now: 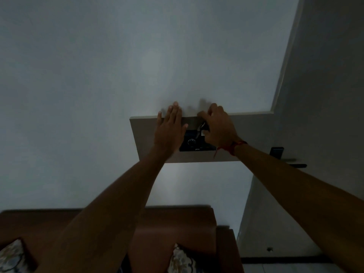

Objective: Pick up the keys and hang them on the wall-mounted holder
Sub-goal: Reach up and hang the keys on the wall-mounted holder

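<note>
Left hand (pixel 171 127) flat, fingers spread, on the shelf (pixel 143 134) top edge. Right hand (pixel 218 125) grip pinching keys (pixel 201 128) above a black panel (pixel 195 143); bare wall (pixel 137 56) above.

A flat rectangular wall-mounted panel (pixel 145 134) is fixed to the plain wall (pixel 98 75), reaching the wall's right corner. A dark square box with a round dial (pixel 194 143) sits on the panel, right of its middle, near its lower edge. The left hand (pixel 170 131) lies on the panel just left of the box; the right hand (pixel 218 125) is at the box's upper right corner, touching small metal keys (pixel 201 128). Below the panel stands a brown wooden-backed sofa (pixel 177 219) with two patterned cushions (pixel 182 261) against its back.
</note>
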Demonstrator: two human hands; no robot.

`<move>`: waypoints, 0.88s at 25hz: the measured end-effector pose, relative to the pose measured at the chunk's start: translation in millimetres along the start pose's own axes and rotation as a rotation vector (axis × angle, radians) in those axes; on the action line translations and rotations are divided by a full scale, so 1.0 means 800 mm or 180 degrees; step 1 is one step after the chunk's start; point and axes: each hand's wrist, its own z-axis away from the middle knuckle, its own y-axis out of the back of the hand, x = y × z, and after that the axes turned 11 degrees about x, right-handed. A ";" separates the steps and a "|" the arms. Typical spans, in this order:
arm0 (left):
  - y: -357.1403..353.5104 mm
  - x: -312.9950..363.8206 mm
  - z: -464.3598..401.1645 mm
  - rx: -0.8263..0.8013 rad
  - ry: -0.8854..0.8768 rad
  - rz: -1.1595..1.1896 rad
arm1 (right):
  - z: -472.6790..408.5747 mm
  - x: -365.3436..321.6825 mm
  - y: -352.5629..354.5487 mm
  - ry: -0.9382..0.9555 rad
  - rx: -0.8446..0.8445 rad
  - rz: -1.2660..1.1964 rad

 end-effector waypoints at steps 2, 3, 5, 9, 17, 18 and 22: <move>0.000 0.001 0.001 0.0009 0.0016 0.0024 | -0.004 -0.007 -0.003 0.0388 -0.0157 0.0146; -0.001 0.002 0.001 0.0012 0.0028 0.0035 | -0.005 -0.009 -0.006 0.0464 -0.0252 0.0227; -0.001 0.003 0.001 0.0014 0.0052 0.0069 | -0.007 -0.012 -0.012 0.0449 -0.0403 0.0300; 0.000 0.001 0.000 0.0028 0.0034 0.0014 | -0.018 -0.018 -0.015 0.0240 -0.0488 0.0149; 0.000 0.003 -0.003 -0.0006 0.0021 -0.0062 | -0.045 0.001 -0.001 -0.0242 -0.1103 -0.0655; 0.000 0.004 -0.004 -0.0001 0.0035 -0.0063 | -0.042 0.002 0.000 -0.0150 -0.1129 -0.0596; -0.001 0.007 -0.003 -0.0013 0.0095 -0.0017 | -0.020 0.006 0.000 0.0025 -0.0881 -0.0638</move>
